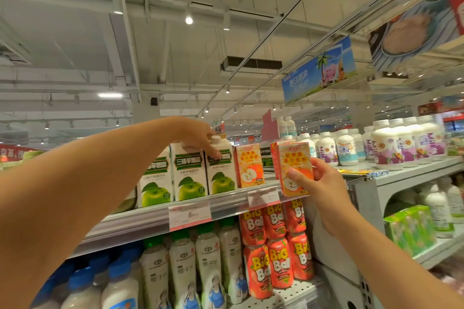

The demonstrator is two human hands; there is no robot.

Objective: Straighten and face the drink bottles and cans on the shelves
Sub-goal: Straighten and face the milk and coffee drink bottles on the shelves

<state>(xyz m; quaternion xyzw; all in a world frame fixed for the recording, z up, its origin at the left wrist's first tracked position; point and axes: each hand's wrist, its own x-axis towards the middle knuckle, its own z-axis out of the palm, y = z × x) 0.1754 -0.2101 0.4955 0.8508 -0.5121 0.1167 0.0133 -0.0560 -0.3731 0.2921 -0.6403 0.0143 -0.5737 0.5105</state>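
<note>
- Left hand (198, 139) curled over the green-apple carton (221, 167) (white, gabled).
- Right hand (317, 180) gripping an orange juice box (295, 167), upright, its lower face hidden by the thumb.

This is a big shop. The ceiling (175, 52) is high and pale, with long beams and pipes going across it. Small round lights (189, 20) shine down, and a long bright light (109, 95) glows on the left. A dark vent (252, 64) hangs in the middle. A blue sign (319, 70) with a palm tree hangs on the right. Grey metal shelves (391, 180) stand below it, with a white price tag (190, 214) on the front edge.
</note>
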